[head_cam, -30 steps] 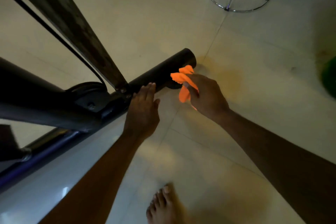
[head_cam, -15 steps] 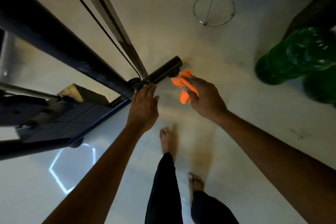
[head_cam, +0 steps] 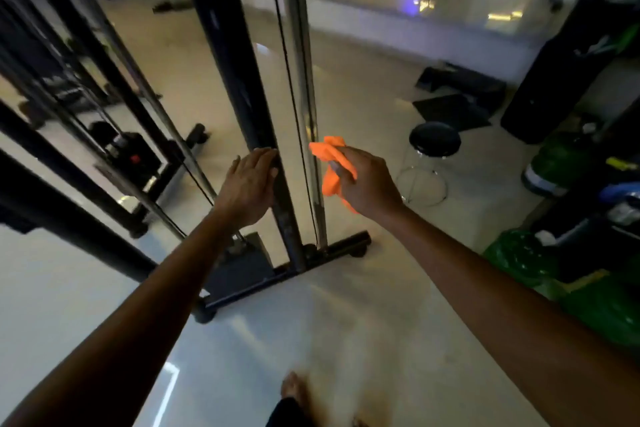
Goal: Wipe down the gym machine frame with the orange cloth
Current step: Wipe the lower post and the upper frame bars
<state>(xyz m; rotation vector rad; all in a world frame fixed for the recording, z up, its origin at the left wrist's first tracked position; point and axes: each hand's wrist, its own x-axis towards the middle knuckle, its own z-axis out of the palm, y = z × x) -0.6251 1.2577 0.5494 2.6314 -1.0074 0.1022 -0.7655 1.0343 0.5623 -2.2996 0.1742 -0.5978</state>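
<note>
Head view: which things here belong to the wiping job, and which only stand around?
Job: orange cloth held in right hand; black frame post touched by left hand.
Around: black stool, green bags, dark floor mats.

L hand point(head_cam: 247, 184) rests flat w/ straight fingers on the dark upright post point(head_cam: 239, 55) of the gym machine frame. R hand point(head_cam: 367, 180) grips the orange cloth point(head_cam: 330, 163) just beside the chrome guide rod point(head_cam: 304, 80). Black stool point(head_cam: 434, 139) stands to the right; base bar point(head_cam: 341, 246) on the floor.
</note>
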